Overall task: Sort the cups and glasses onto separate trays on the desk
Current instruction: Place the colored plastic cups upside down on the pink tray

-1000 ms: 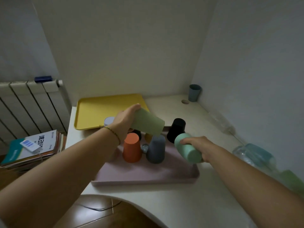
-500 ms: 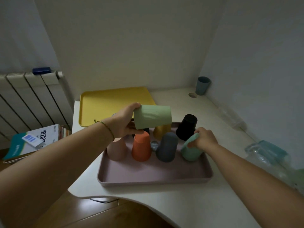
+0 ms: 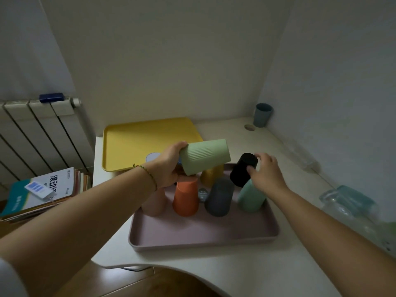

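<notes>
Left of the pink tray (image 3: 203, 239), books (image 3: 42, 189) lay beside a radiator (image 3: 32, 136). Behind the pink tray sat the yellow tray (image 3: 128, 142). The left hand (image 3: 169, 166) held a light green cup (image 3: 204, 156) on its side above the pink tray, fingers wrapped around its base. On the pink tray stood, upside down, a pink cup (image 3: 154, 202), an orange cup (image 3: 186, 198), a grey cup (image 3: 219, 197) and a mint cup (image 3: 250, 198). The right hand (image 3: 266, 173) was above the mint cup with fingers spread, the fingertips at a black cup (image 3: 243, 169); whether they touched it, I could not tell. Right of the pink tray, glasses (image 3: 347, 202) rested on the desk (image 3: 235, 275).
</notes>
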